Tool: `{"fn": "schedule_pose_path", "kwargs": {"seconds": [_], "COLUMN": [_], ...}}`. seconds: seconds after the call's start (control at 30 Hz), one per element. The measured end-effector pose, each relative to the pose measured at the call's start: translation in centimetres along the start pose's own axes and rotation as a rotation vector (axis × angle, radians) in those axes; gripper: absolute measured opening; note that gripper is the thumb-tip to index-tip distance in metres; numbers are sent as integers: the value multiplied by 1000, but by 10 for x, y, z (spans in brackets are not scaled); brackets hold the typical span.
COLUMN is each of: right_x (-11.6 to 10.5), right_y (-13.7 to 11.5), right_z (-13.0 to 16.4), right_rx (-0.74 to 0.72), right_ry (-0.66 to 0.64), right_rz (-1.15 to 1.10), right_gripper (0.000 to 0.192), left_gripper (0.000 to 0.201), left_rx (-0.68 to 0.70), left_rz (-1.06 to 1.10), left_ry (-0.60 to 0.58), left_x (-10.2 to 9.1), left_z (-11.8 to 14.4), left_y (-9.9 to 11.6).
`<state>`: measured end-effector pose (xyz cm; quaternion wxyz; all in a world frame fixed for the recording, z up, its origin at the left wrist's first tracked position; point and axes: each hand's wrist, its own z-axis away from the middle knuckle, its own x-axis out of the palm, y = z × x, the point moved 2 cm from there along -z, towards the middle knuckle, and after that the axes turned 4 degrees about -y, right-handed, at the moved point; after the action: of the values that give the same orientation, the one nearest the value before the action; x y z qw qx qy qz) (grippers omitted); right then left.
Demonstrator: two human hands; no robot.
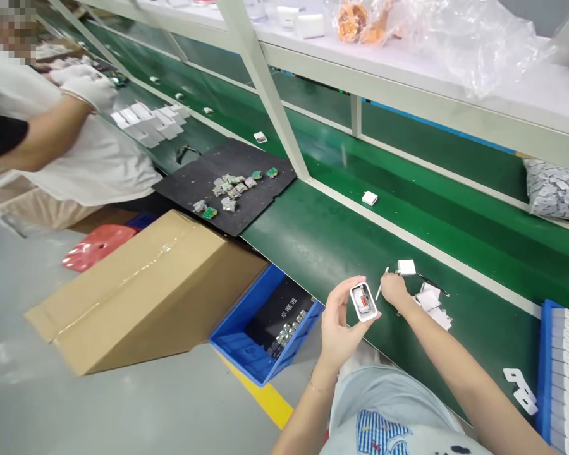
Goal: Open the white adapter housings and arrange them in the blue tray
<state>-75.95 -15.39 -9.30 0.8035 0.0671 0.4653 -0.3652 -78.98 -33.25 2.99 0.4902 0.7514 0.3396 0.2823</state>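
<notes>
My left hand [339,322] is closed around a small white charger housing [364,302]. Its open side faces me, showing metal and a reddish-orange part inside. Close to the right of it is my right hand [393,289], fingers pinched on a thin white piece [382,283] seen nearly edge-on. Just beyond that hand lies a white block [406,267] on the green bench [303,237]. A dark slim tool [434,285] rests beside it, and several white pieces [431,303] lie partly behind my right wrist.
A blue tray [544,366] of white housings stands at right, near loose white plates [520,388]. To the left are a black mat [194,183] with circuit boards, a cardboard box [137,297] and a blue bin [246,354]. A gloved co-worker [52,120] stands far left; a shelf post [265,88] rises ahead.
</notes>
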Motion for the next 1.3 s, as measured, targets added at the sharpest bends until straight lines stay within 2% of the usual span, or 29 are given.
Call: {"fn": "schedule_pose_path", "kwargs": {"seconds": [0.1, 0.17, 0.23, 0.37, 0.47, 0.57, 0.67, 0.77, 0.8, 0.87, 0.93, 0.97, 1.03, 1.1, 1.17, 1.23, 1.3], "right_x": [-17, -32, -48, -70, -78, -80, -78, -68, -64, -55, -47, -43, -37, -34, -33, -35, -37], "right_y": [4, 16, 35, 71, 82, 90, 105, 126, 133, 145, 154, 158, 166, 174, 179, 181, 183], "right_z": [9, 30, 67, 172, 238, 275, 296, 314, 319, 326, 331, 332, 335, 337, 341, 347, 356], "right_rx": [-41, -92, -151, -236, -322, -367, -327, -251, -222, -207, -251, -274, -285, -260, -262, -302, -341], "right_ry": [83, 174, 301, 602, 782, 894, 955, 949, 915, 761, 593, 556, 638, 840, 992, 1055, 1059], "right_rz": [-226, -411, -607, -902, -1089, -1178, -1067, -1050, -1095, -1230, -1359, -1407, -1488, -1531, -1505, -1436, -1371], "right_gripper": [32, 27, 27, 37, 25, 10, 11, 22, 31, 48, 51, 48, 42, 42, 42, 41, 36], "left_gripper": [57, 57, 57, 58, 63, 67, 70, 73, 73, 75, 69, 65, 63, 70, 68, 54, 44], "left_rx": [-108, -146, -150, -105, -149, -246, -331, -335, -318, -261, -194, -172, -171, -223, -291, -327, -313], "left_rz": [42, 54, 31, -47, -22, 43, 119, 155, 157, 164, 174, 174, 174, 212, 279, 321, 311], "left_ry": [-55, -115, -203, -421, -556, -639, -721, -802, -825, -874, -936, -960, -953, -900, -850, -840, -861], "left_x": [6, 13, 23, 59, 96, 130, 158, 178, 183, 192, 202, 207, 219, 231, 243, 253, 260], "left_z": [-1, -1, -1, 3, 14, 28, 42, 51, 52, 55, 58, 60, 65, 72, 80, 85, 84], "left_y": [7, 10, 12, 19, 26, 33, 39, 45, 48, 54, 60, 63, 66, 66, 66, 67, 70]}}
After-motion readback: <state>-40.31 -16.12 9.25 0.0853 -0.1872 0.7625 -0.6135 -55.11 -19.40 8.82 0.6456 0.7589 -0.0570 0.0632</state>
